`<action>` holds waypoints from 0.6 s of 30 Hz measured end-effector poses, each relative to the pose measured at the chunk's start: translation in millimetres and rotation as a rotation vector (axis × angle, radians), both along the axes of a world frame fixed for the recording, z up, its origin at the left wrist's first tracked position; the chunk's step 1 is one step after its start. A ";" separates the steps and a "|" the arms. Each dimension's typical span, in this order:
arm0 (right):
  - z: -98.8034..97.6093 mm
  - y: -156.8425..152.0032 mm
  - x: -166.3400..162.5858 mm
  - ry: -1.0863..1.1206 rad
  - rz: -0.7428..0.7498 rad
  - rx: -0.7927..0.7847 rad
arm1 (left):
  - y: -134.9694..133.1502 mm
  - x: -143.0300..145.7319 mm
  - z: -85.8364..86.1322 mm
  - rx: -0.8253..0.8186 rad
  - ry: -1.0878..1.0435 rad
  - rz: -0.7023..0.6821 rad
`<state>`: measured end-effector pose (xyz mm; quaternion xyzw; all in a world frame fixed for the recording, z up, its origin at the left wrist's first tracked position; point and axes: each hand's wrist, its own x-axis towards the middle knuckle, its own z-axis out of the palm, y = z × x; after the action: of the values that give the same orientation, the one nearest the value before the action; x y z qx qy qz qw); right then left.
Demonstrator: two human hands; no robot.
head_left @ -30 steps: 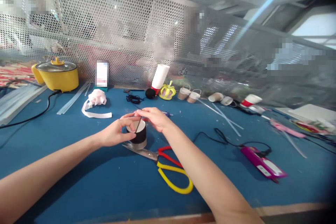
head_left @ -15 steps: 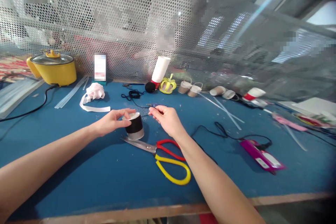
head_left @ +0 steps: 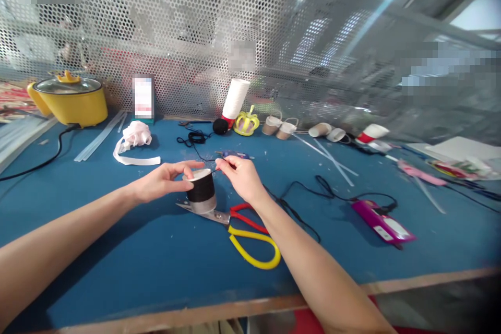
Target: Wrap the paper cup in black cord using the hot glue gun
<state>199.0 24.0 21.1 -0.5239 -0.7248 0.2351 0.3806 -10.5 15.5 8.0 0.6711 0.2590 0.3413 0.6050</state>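
My left hand (head_left: 166,180) grips a small paper cup (head_left: 203,204) by its upper edge, the thumb outside and fingers at the rim. Black cord (head_left: 201,188) is wound round the cup's side, leaving a pale band bare at one end. With finger and thumb pinched, my right hand (head_left: 238,172) holds the free cord just right of the cup. That cord trails back to a black ball of cord (head_left: 221,126). Scissors (head_left: 250,240) with one red and one yellow handle lie open in front, their blades partly behind the cup. A blue hot glue gun (head_left: 235,155) lies beyond my right hand, partly hidden.
A yellow electric pot (head_left: 78,107) and a crumpled white ribbon (head_left: 136,135) are at the left. Along the mesh panel stand stacked paper cups (head_left: 237,99), a yellow-green crown-shaped piece (head_left: 246,123) and little baskets (head_left: 286,129). A purple power strip (head_left: 381,223) with cables lies right.
The cup has tilted and shifted slightly toward me, now covering part of the scissor blades. My right hand has moved closer to it, with the cord. The whole view has shifted slightly.
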 end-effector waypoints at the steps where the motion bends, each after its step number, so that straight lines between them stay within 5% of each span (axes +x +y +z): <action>1: -1.0 -0.2 -0.8 0.009 0.002 -0.008 | -0.3 0.0 0.5 -0.003 0.002 -0.004; 10: -13.8 -1.3 -6.5 0.082 0.008 -0.079 | -1.5 -0.4 3.1 -0.015 0.056 -0.033; 18: -23.0 -9.9 -19.2 0.500 0.053 -0.467 | 1.0 -1.7 -0.8 -0.014 0.036 -0.054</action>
<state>179.9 14.1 -1.9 -0.5040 -0.5490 0.5258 0.4100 -12.2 16.5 7.1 0.6797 0.2541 0.3110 0.6137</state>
